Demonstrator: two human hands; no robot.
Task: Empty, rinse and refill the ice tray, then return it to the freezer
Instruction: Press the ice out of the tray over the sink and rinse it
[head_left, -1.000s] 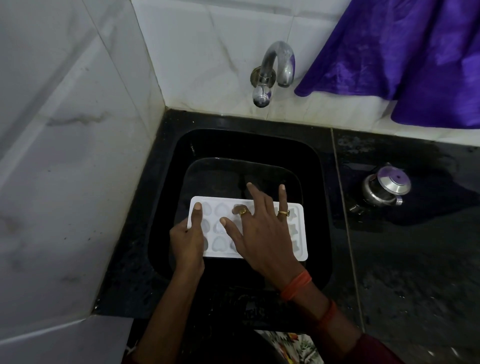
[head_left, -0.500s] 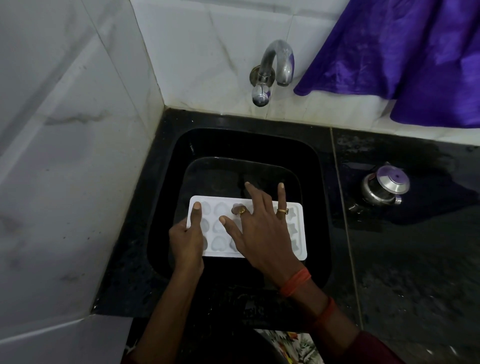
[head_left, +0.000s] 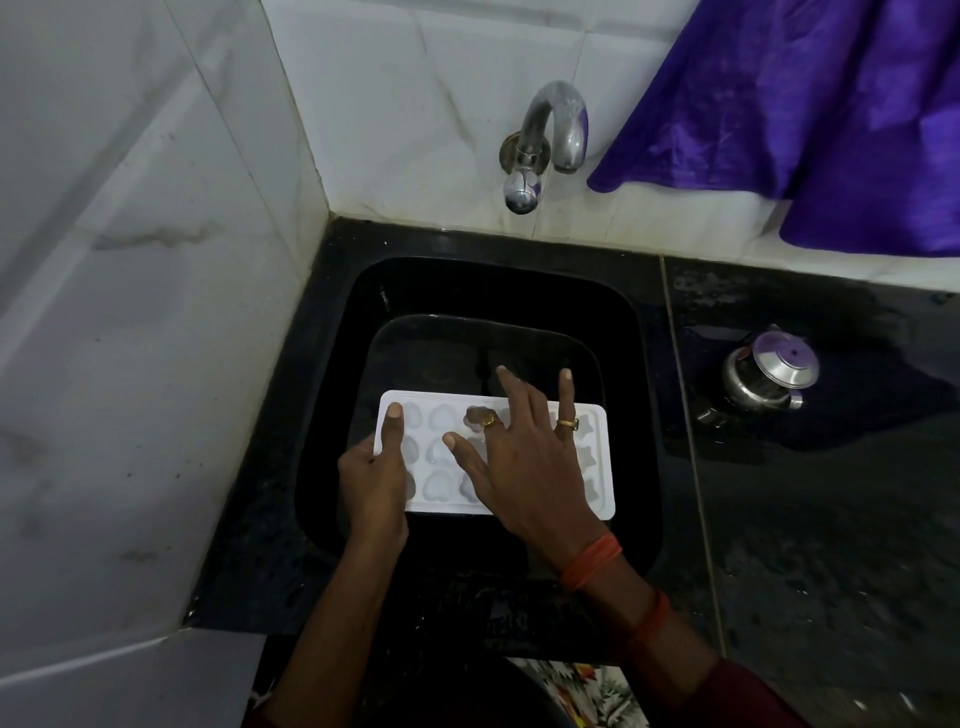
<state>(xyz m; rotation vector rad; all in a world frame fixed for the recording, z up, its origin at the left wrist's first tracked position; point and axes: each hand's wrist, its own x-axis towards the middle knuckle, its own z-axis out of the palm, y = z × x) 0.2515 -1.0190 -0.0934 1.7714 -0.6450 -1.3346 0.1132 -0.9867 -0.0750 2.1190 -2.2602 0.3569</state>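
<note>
In the sink below my wrists: a white plastic ice tray (head_left: 447, 415) with heart-shaped pockets, lying level and lengthwise across the black, round-cornered sink basin (head_left: 493, 291).

My left hand (head_left: 376, 478) grips the tray's near-left end. The thumb lies straight along the top; the other fingers curl under the rim and are hidden.

My right hand (head_left: 524, 467) is spread flat on the middle of the tray, fingers straight and fanned, pinching nothing. The longest fingertips reach past the far rim. Two gold rings (head_left: 566, 423) are on the fingers and orange thread bands (head_left: 592, 561) on the wrist.

The palm covers the middle pockets. The exposed ones look pale and glassy; I cannot tell ice from bare plastic.

Beyond the fingertips, a curved, dull steel tap (head_left: 550, 135) comes out of the white veined tile wall (head_left: 130, 260). A shiny purple cloth (head_left: 805, 114), cut off by the frame, hangs further right of it.

Right of my right hand, well apart, a small lidded steel pot (head_left: 769, 374) stands on the speckled, wet-looking black stone counter (head_left: 831, 519).

The sink bottom is too dark to read.
</note>
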